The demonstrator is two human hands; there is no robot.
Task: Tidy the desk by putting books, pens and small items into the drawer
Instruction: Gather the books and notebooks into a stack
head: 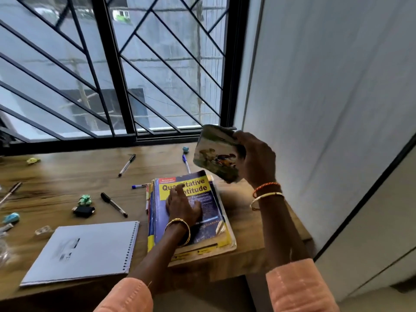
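A: Head view. Still early in the tidying, by the look of it: right hand point(256, 158) raised above the tabletop point(56, 179), fingers curled round a small picture book point(217, 153), tilted, clear of everything below.

B: And the left hand point(183, 206)?

A: Flat on the big book point(191, 210), fingers straight and spread, pressing on the cover, gripping nothing. Big book topmost on a stack near the right edge.

B: Next move?

A: Probably carrying the small book to the drawer, or laying it on the stack. No drawer in sight, so hard to say where.

B: Left over?

A: Notebook point(85, 251) at front left, pens point(113, 204) and small items point(85, 200) scattered, well apart from both hands.
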